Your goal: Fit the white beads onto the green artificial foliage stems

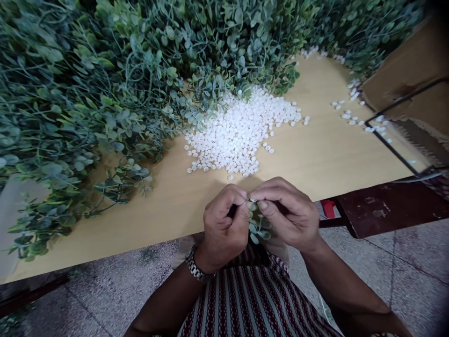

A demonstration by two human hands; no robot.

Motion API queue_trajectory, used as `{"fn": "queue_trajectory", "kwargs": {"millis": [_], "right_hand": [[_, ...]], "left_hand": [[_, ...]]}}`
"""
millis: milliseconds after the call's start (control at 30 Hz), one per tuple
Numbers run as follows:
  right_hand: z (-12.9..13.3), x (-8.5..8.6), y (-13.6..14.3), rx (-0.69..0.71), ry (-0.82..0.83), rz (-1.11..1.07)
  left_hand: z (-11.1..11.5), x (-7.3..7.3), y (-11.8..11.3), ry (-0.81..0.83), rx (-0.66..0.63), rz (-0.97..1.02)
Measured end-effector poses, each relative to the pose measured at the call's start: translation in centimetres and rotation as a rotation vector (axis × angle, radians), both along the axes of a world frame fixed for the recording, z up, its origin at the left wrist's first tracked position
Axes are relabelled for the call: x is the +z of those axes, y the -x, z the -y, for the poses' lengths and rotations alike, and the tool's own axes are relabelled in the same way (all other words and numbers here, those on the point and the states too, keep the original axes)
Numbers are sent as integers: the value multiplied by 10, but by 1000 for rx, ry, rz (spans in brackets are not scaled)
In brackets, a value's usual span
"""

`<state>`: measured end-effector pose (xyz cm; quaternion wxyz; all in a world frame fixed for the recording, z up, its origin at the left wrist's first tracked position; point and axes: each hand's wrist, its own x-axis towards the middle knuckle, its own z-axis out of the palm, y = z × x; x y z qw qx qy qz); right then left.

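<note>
My left hand (224,227), with a metal watch on its wrist, is closed in a pinch at the table's front edge. Opposite it, my right hand (289,210) pinches too, and the fingertips of both meet. Between them is the top of a small artificial leaf sprig (257,228), its green leaves hanging below the fingers. Something small and pale shows at the fingertips; most of it is hidden. Just beyond my hands lies a heap of small white plastic pieces (235,133).
Dense artificial greenery (147,70) is piled along the back and left of the tan table (168,196). A torn cardboard box (414,70) and a black metal frame (393,147) stand at right, with stray white pieces nearby. A dark red bench (393,208) sits below the right edge.
</note>
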<state>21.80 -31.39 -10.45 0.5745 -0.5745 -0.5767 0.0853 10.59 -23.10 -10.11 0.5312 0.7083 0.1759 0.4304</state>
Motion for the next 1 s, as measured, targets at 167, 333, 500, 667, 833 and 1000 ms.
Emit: {"fn": "queue_trajectory", "kwargs": {"millis": [167, 333, 500, 667, 833, 1000], "right_hand": [[1, 11, -3, 22, 109, -363], [-1, 11, -8, 110, 210, -510], [0, 11, -12, 165, 267, -541], [2, 12, -11, 165, 256, -488], [4, 12, -14, 191, 266, -351], [6, 13, -14, 142, 225, -351]], "left_hand": [[-4, 1, 3, 152, -117, 11], [-4, 0, 4, 85, -155, 18], [-6, 3, 5, 18, -120, -57], [-7, 2, 6, 30, -159, -125], [-4, -4, 4, -5, -83, -66], [-5, 4, 6, -33, -166, -100]]}}
